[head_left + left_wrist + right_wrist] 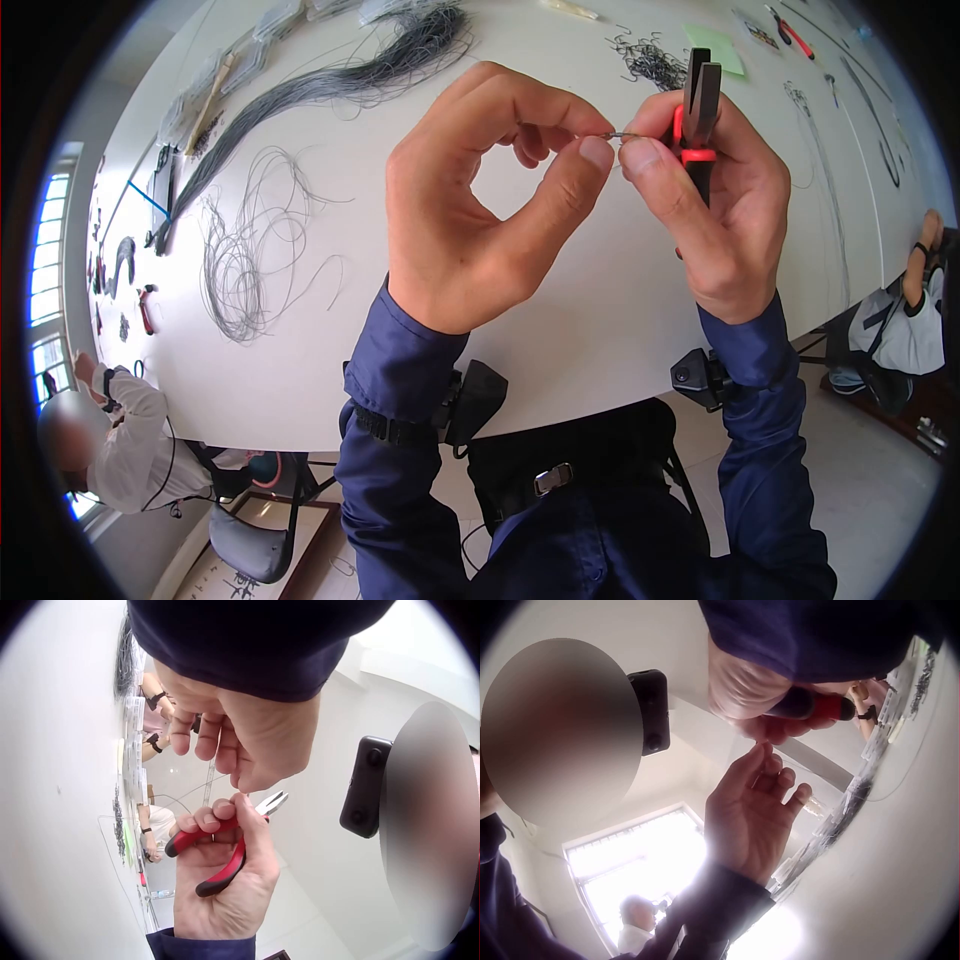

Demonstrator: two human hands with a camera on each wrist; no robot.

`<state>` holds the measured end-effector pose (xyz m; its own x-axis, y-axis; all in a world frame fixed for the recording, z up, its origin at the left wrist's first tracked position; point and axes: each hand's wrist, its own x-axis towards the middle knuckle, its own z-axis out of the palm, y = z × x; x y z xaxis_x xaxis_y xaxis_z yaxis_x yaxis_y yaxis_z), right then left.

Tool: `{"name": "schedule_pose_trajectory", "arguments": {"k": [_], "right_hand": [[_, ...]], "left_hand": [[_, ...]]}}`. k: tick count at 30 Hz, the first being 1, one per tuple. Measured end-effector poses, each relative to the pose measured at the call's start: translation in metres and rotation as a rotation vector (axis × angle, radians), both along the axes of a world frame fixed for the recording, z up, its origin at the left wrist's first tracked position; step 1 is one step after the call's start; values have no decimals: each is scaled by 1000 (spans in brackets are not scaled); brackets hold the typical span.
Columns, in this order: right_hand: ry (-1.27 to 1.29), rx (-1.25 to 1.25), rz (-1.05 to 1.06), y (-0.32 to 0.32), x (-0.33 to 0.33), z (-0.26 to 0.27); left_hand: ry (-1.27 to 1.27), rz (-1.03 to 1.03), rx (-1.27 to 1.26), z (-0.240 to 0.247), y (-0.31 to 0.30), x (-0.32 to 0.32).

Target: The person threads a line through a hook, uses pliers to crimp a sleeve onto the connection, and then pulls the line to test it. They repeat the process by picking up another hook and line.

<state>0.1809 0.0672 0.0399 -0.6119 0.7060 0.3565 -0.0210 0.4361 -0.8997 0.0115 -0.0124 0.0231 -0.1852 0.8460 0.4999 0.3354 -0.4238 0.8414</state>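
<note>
Above the white table (560, 370), my two hands meet fingertip to fingertip. My left hand (470, 220) pinches one end of a small thin dark metal piece (617, 135) between thumb and forefinger. At its other end, the thumb and forefinger of my right hand (725, 215) pinch it too; its exact kind I cannot tell. Tucked in the right palm is a pair of pliers (703, 105) with red and black handles, its nose pointing up and away. The left wrist view shows the pliers' handles (235, 861) spread apart under the curled right fingers.
A long bundle of grey wire (330, 85) and a loose tangle of wire (245, 265) lie at the left. Small dark hooks (650, 62), green paper (720, 55) and other pliers (795, 38) lie at the back right. Seated people flank the table, one a person in white (125, 440).
</note>
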Motion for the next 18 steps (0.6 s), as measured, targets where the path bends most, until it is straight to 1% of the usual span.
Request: {"name": "schedule_pose_trajectory", "arguments": {"k": [6, 15, 18], "right_hand": [[-15, 28, 12, 1, 0, -2], [-58, 75, -1, 1, 0, -3], [-10, 47, -45, 2, -2, -7]], "left_hand": [[14, 15, 43, -2, 2, 1], [-18, 9, 15, -5, 2, 2], [-27, 2, -4, -5, 2, 1]]}}
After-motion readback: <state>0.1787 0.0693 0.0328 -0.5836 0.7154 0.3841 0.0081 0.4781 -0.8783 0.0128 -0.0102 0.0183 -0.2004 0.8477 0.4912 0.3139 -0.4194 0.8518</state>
